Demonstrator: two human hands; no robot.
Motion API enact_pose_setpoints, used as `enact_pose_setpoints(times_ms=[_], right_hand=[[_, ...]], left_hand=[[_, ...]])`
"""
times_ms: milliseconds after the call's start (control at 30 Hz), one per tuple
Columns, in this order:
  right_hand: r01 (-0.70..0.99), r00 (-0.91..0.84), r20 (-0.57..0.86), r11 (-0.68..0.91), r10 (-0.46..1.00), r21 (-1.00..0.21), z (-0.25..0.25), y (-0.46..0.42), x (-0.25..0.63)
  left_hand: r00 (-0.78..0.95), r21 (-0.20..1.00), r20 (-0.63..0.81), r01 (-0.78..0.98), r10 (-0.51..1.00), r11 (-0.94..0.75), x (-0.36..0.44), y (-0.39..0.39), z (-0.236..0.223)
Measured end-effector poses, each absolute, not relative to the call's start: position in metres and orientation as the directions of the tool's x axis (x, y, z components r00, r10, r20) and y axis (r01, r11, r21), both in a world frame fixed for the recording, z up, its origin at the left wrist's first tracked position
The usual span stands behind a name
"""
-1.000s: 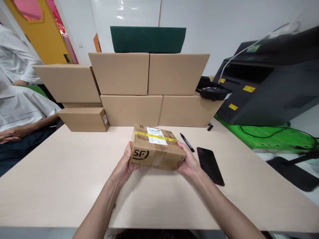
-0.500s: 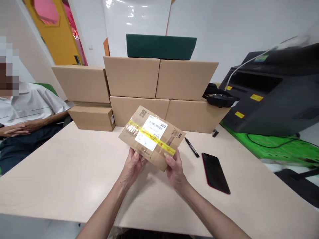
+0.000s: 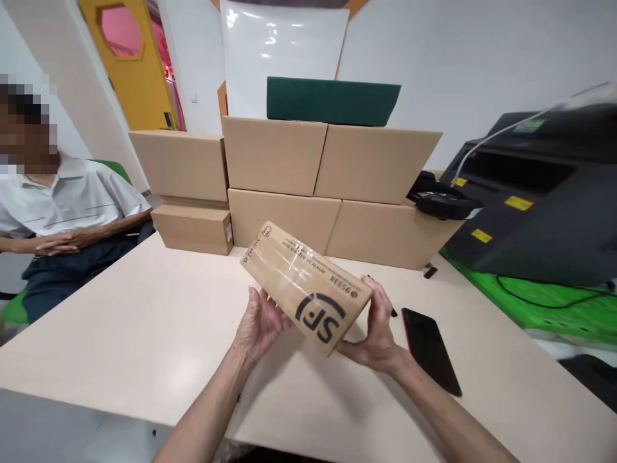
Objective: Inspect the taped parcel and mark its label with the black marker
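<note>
You're holding flat brown cardboard SF parcel [image 3: 306,289] tilted above pale desk [image 3: 120,328], printed logo facing up. Left hand [image 3: 260,325] is cupping its lower edge, right hand [image 3: 373,334] gripping its opposite end. Black smartphone [image 3: 430,350] is lying just beside right hand; closed brown cardboard cartons [image 3: 284,157] are standing stacked beyond.

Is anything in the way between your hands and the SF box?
No, nothing visible is in the way. Your left hand and right hand both touch the SF cardboard box directly.
</note>
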State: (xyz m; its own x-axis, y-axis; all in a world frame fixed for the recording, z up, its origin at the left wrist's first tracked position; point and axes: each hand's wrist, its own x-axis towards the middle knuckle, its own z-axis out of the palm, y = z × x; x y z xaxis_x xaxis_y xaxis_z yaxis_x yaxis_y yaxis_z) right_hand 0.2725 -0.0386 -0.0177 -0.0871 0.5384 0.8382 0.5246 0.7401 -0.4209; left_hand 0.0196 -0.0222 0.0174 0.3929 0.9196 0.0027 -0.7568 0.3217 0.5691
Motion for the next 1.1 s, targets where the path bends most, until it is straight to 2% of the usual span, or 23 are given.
enact_pose_setpoints(times_ms=[67, 167, 233, 300, 467, 567, 633, 700, 767, 833, 900, 967, 1033, 1100], right_hand=[[0.629, -0.223, 0.886, 0.755, 0.406, -0.187, -0.018, -0.035, 0.287], [0.694, -0.359, 0.813, 0.714, 0.459, -0.097, -0.019, -0.031, 0.303], [0.672, -0.447, 0.752, 0.736, 0.484, -0.074, -0.017, -0.03, 0.31], [0.626, -0.524, 0.68, 0.773, 0.512, -0.1, -0.012, -0.029, 0.313], [0.603, -0.609, 0.437, 0.744, 0.662, -0.287, 0.003, -0.031, 0.301], [0.576, -0.632, 0.433, 0.763, 0.643, -0.293, 0.007, -0.034, 0.291], [0.547, -0.66, 0.504, 0.817, 0.556, -0.185, 0.006, -0.036, 0.287], [0.535, -0.687, 0.588, 0.845, 0.427, 0.012, 0.004, -0.039, 0.287], [0.561, -0.689, 0.645, 0.807, 0.331, 0.185, 0.004, -0.042, 0.288], [0.61, -0.659, 0.68, 0.757, 0.322, 0.232, 0.007, -0.045, 0.29], [0.668, -0.587, 0.721, 0.723, 0.369, 0.174, 0.015, -0.047, 0.291], [0.724, -0.47, 0.763, 0.688, 0.443, 0.047, 0.024, -0.048, 0.292], [0.748, -0.322, 0.773, 0.648, 0.546, -0.146, 0.033, -0.049, 0.293], [0.694, -0.183, 0.708, 0.6, 0.682, -0.399, 0.039, -0.05, 0.295]], left_hand=[[0.42, 0.587, 0.009, -0.737, 0.908, 0.335, 0.018, -0.021, 0.016], [0.418, 0.6, -0.019, -0.722, 0.908, 0.345, 0.017, -0.019, 0.014], [0.416, 0.609, -0.058, -0.706, 0.908, 0.362, 0.015, -0.019, 0.012], [0.425, 0.621, -0.087, -0.684, 0.901, 0.383, 0.014, -0.018, 0.011], [0.399, 0.643, -0.147, -0.657, 0.905, 0.393, 0.014, -0.019, 0.009], [0.355, 0.659, -0.175, -0.651, 0.918, 0.378, 0.015, -0.017, 0.007], [0.337, 0.672, -0.173, -0.646, 0.926, 0.361, 0.016, -0.017, 0.006], [0.304, 0.691, -0.145, -0.65, 0.942, 0.316, 0.016, -0.016, 0.007], [0.25, 0.715, -0.091, -0.658, 0.964, 0.238, 0.016, -0.015, 0.009], [0.182, 0.738, -0.022, -0.66, 0.983, 0.139, 0.015, -0.015, 0.01], [0.116, 0.752, 0.044, -0.658, 0.992, 0.043, 0.015, -0.014, 0.01], [0.062, 0.786, 0.153, -0.613, 0.986, -0.083, 0.014, -0.014, 0.008], [0.037, 0.834, 0.295, -0.498, 0.955, -0.238, 0.014, -0.014, 0.005], [0.03, 0.859, 0.425, -0.329, 0.905, -0.393, 0.013, -0.015, 0.002]])
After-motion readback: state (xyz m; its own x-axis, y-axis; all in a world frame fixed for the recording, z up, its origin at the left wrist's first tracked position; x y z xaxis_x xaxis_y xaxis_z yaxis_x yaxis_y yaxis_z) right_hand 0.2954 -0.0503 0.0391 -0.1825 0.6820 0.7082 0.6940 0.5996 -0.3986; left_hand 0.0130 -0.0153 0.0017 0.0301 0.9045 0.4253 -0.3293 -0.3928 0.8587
